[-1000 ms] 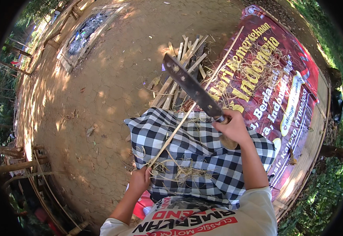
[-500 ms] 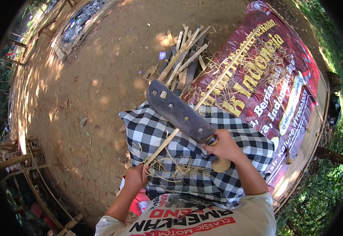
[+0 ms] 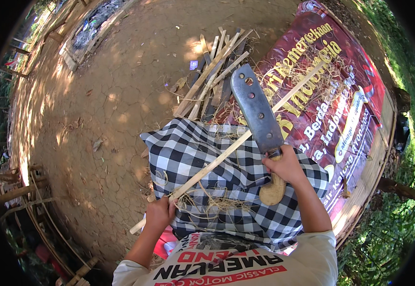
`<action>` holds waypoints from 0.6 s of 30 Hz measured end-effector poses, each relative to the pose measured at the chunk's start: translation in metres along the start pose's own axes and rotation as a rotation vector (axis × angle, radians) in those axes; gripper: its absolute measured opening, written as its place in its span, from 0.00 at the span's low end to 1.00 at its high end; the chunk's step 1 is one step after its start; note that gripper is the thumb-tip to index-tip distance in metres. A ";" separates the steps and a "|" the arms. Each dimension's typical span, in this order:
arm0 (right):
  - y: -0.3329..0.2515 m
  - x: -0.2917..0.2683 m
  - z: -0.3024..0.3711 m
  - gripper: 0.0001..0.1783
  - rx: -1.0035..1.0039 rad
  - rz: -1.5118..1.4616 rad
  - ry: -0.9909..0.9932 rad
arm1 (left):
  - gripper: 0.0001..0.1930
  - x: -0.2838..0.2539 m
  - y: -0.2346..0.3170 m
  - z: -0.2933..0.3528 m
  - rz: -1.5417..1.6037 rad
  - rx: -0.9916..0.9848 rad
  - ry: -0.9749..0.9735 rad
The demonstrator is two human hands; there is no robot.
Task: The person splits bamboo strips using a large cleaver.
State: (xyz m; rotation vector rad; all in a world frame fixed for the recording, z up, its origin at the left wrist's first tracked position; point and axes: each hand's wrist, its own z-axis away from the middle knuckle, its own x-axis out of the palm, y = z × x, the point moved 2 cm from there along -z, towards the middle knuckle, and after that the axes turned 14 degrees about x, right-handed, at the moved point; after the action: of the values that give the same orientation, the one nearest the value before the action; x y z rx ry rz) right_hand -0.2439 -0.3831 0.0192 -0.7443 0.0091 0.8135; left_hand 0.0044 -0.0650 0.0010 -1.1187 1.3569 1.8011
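My left hand (image 3: 159,213) is closed round a long pale strip of split bamboo (image 3: 212,164). The strip's short end sticks out behind that hand, and its long end slants up and right over the banner. In my right hand (image 3: 284,167) is the wooden handle of a machete (image 3: 257,107), its broad dark blade with several holes pointing up and away. The blade crosses over the strip; whether they touch I cannot tell. A black-and-white checkered cloth (image 3: 179,152) covers my lap, with thin curled shavings (image 3: 217,202) scattered on it.
A pile of bamboo strips (image 3: 210,71) lies on the cracked earth ahead. To the right, a dark red printed banner (image 3: 307,47) is strewn with shavings along a bamboo edge (image 3: 364,202). A framed ash pit (image 3: 93,35) is at far left, and bamboo poles (image 3: 26,190) stand at near left.
The bamboo strip has been drawn back, so its near end now shows behind my left hand. The machete has swung from pointing up-left to nearly upright and shifted right.
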 end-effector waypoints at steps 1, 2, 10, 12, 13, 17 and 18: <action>0.001 -0.001 0.003 0.09 -0.008 -0.027 -0.038 | 0.18 -0.003 0.000 0.000 -0.005 0.001 -0.030; 0.000 -0.003 0.008 0.09 -0.016 -0.055 -0.075 | 0.18 -0.003 -0.002 -0.001 0.005 0.016 -0.040; 0.000 -0.010 -0.007 0.07 -0.083 -0.236 0.045 | 0.16 -0.004 0.000 -0.002 0.056 0.015 -0.054; 0.004 -0.003 -0.002 0.08 -0.052 -0.184 0.022 | 0.16 -0.005 0.000 -0.001 0.032 0.000 -0.064; 0.009 -0.004 -0.002 0.08 -0.034 -0.137 0.028 | 0.16 -0.005 -0.001 0.001 0.013 -0.002 -0.071; 0.009 -0.030 0.008 0.08 0.015 -0.079 -0.061 | 0.15 -0.003 -0.005 0.001 0.018 0.048 -0.058; 0.005 -0.039 0.010 0.08 0.025 -0.060 -0.045 | 0.15 -0.003 -0.006 0.000 0.024 0.055 -0.070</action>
State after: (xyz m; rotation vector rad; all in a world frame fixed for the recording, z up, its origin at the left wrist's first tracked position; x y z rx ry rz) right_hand -0.2769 -0.4009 0.0346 -0.6995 -0.0428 0.7710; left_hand 0.0106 -0.0633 0.0006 -1.0057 1.3751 1.7922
